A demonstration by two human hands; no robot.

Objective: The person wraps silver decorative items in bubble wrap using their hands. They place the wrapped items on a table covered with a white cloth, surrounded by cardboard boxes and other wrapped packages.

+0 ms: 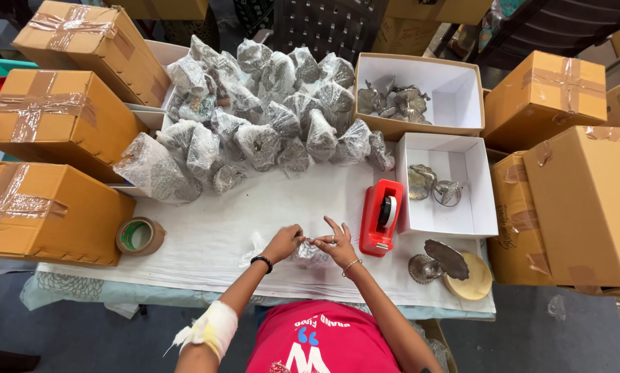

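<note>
My left hand (283, 242) and my right hand (336, 242) meet over a small object wrapped in clear plastic (310, 253) on the white-covered table (213, 228). Both hands pinch the wrap from either side; the right index finger sticks up. A black band sits on my left wrist, thin bangles on the right, and a white bandage (212, 327) wraps my left forearm. A red tape dispenser (381, 216) stands just right of my right hand.
A heap of plastic-wrapped pieces (268, 110) fills the table's back. Two open white-lined boxes (455, 90) (462, 207) hold metal figures. A metal figure (434, 261) and a round disc (477, 279) lie front right. Sealed brown cartons (54, 117) (586, 200) flank both sides. A brown tape roll (139, 235) lies left.
</note>
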